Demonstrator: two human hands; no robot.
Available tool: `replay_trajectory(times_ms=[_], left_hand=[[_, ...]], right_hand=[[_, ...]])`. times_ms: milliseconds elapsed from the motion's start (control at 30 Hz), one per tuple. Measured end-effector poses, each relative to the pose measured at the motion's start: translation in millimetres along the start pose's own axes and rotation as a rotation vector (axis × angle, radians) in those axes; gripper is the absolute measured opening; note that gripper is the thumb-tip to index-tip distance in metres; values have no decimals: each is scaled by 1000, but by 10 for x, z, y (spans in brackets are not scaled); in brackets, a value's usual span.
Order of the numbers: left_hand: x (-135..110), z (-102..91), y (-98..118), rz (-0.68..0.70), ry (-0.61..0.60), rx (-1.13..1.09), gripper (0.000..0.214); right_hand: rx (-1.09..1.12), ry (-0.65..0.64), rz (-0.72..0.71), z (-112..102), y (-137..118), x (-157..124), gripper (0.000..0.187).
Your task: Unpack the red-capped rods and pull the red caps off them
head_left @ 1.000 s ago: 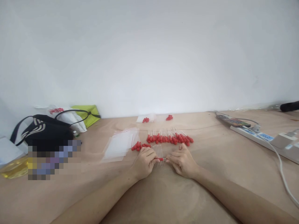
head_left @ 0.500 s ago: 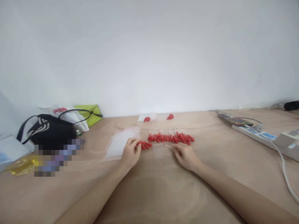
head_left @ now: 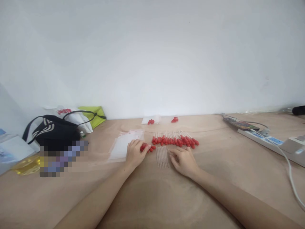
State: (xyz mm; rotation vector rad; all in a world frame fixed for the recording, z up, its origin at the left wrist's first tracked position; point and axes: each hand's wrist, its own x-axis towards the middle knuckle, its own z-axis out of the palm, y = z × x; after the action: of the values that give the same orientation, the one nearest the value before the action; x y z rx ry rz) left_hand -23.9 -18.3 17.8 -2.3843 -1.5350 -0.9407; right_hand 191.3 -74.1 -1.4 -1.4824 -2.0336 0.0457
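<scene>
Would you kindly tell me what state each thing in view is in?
Loose red bulbs: piled, partly covered
Clear tubes: side by side, bulbless
Red-bulbed tubes: assembled, in a row
Plastic bags: flat, overlapping
Left hand: curled over the bulbs
Right hand: beside the clear tubes, grip unclear
Phone: face up

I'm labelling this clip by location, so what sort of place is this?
Probably an improvised indoor workspace: a broad pale-brown work surface against a plain white wall, a long white plastic power strip, and a black fabric bag with pale stripes.
</scene>
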Motion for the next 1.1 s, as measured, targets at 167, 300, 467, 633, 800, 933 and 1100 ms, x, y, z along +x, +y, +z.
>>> replay_trajectory(times_ms=[167,300,467,633,800,933,1100], left_hand=[[181,-9,76,-96,-71,59,25],[485,72,134,-288,-267,95,35],[766,224,145,-422,-437,96,35],[855,314,129,-482,-505,92,32],[900,348,111,-499,-499,90,23],[882,222,98,-475,-423,95,24],[541,-91,174,-271,-267,57,20]], right_hand=[[39,-48,29,-54,-91,-10,15],[88,-63,37,-81,-110,-21,23],[192,-53,44,-74,-55,-49,28],[251,-53,89,-31,13,-40,26],[276,-32,87,-6,50,-27,22],[291,4,79,-1,60,-39,20],[298,188,58,15,109,-54,28]])
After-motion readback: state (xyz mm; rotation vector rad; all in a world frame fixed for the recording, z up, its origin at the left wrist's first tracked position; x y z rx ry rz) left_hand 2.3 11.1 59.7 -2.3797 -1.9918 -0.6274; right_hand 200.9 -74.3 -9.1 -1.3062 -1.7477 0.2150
